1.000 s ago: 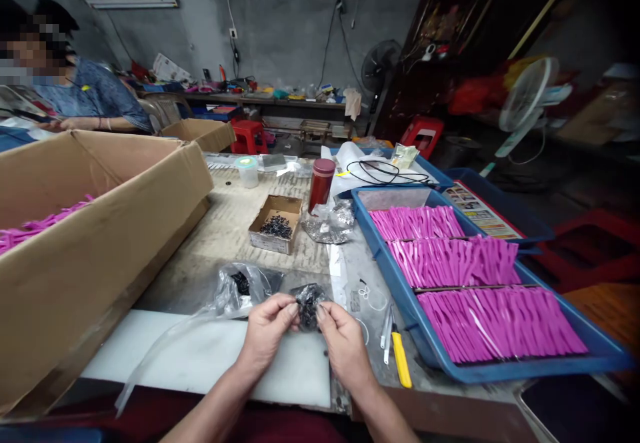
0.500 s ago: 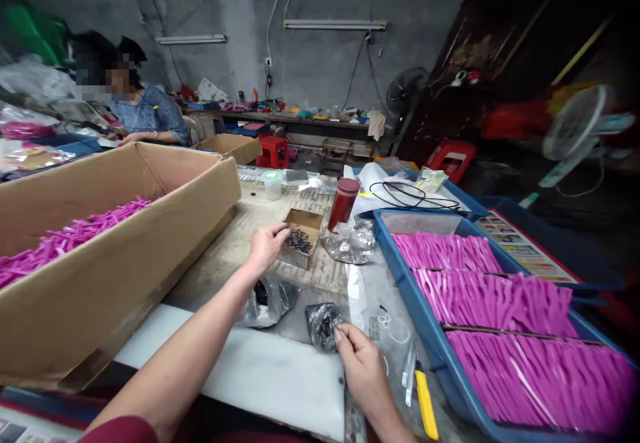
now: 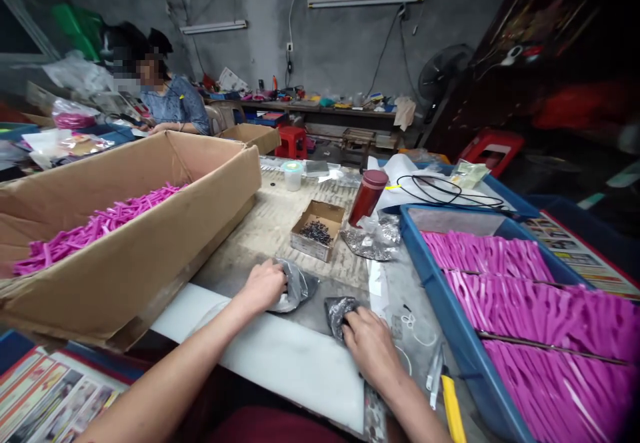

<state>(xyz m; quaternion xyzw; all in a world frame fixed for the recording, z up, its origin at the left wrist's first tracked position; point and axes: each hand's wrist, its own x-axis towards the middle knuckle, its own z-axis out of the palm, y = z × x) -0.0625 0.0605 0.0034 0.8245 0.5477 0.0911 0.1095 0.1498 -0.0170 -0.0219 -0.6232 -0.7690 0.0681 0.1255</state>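
My left hand [image 3: 263, 286] is curled at the mouth of a grey plastic bag [image 3: 300, 291], its fingertips hidden inside. A smaller dark plastic bag [image 3: 338, 311] lies to the right. Into its opening dip the bent fingers of my right hand [image 3: 370, 346]; what they hold is hidden. Behind both bags stands a small open cardboard box [image 3: 309, 245] with many tiny dark parts [image 3: 317, 231] in it. A white sheet [image 3: 300, 369] lies along the near table edge.
A large carton [image 3: 200, 229] of pink strips flanks the left. On the right stands a blue crate [image 3: 425, 276] with rows of pink pieces, beside a yellow-handled knife [image 3: 453, 406]. A dark red bottle [image 3: 369, 197] stands behind a clear bag [image 3: 380, 237]. A co-worker [image 3: 175, 106] sits far left.
My left hand has gone from the small cardboard box back to the grey bag. My right hand's fingers have shifted from the dark bag's edge into its opening. The view has turned left.
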